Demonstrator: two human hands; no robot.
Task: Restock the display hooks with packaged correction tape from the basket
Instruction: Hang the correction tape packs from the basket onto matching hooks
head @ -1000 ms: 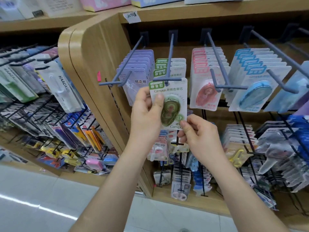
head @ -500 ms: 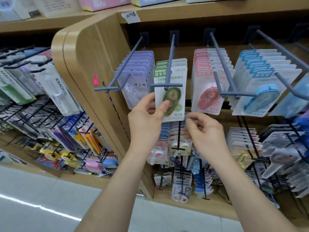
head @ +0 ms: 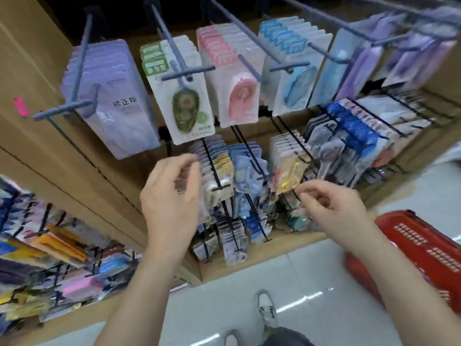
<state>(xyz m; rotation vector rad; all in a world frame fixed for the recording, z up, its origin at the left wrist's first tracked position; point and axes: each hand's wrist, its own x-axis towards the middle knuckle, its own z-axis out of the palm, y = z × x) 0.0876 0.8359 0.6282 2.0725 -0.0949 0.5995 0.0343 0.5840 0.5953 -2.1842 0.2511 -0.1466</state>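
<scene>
With the green carded correction tape pack (head: pixel 189 103) hanging at the front of its grey metal hook (head: pixel 172 76), I am hovering my left hand (head: pixel 172 198) and right hand (head: pixel 331 208) just below, fingers loosely curled and empty, likely ready for the red plastic basket (head: pixel 411 236) at my right.

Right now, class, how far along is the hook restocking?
Done: a green correction tape pack hangs frontmost on its hook. In hand: nothing; left hand and right hand are empty below it. Left: probably fetching more from the red basket, contents unseen.
</scene>
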